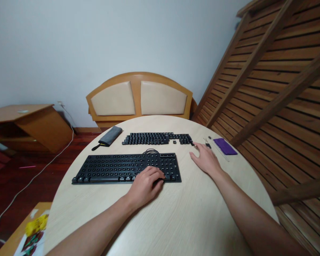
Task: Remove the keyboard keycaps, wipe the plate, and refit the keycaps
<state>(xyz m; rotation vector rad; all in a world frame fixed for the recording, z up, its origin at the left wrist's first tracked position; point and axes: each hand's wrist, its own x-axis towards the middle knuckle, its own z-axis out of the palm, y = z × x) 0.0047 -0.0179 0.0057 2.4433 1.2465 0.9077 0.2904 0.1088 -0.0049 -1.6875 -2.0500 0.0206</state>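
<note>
A black keyboard [110, 165] lies on the round table, most of its key positions bare of caps, with some keycaps along its bottom row. My left hand [148, 182] rests on its lower right part, fingers bent over the keys and thumb apart from them. Behind the keyboard, loose black keycaps [146, 138] are laid out in rows like a keyboard. At their right end my right hand [206, 159] reaches in, thumb spread away. Its index fingertip is at a keycap near the number block; whether it touches is hard to tell. One single keycap [174, 142] sits apart in a gap.
A grey pouch [110, 136] lies at the table's left back. To the right are a purple cloth pouch [225, 146], a thin wire tool [220, 150] and a small black piece [208, 145]. The keyboard's cable [150, 151] is bundled behind it. A slatted wooden panel [269, 89] leans at right.
</note>
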